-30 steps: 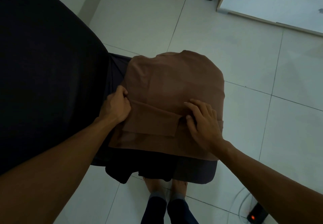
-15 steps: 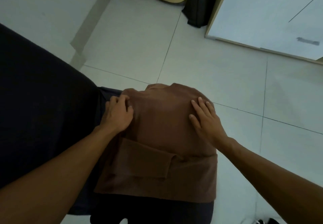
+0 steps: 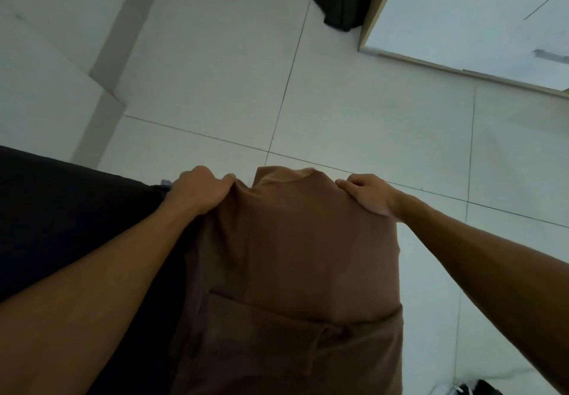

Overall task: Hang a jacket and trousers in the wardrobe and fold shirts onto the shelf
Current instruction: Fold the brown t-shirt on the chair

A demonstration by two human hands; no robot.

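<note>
Shirt: the brown shirt lay spread over a dark surface, the bed as far as I could judge in the dim light, its far edge overhanging the white tiled floor.
Left grip: my left hand had its fingers curled into the cloth at the far left corner, bunching a ridge of fabric there.
Right grip: my right hand gripped the far right corner, thumb on top; whether the fingers wrapped under the edge I could not tell.
Why held so: I took both far corners at once so that the top half could be carried toward me in one even fold, with the edge kept straight.
Sleeve: a folded sleeve already lay flat across the near part, tucked in so the bundle would stay narrow.
Change: a second ago my hands pressed the sleeve near the middle; half a second ago they rested flat higher up; now they had reached the far edge and closed on it.
Wardrobe: its pale panel stood well apart, beyond the floor.
</note>
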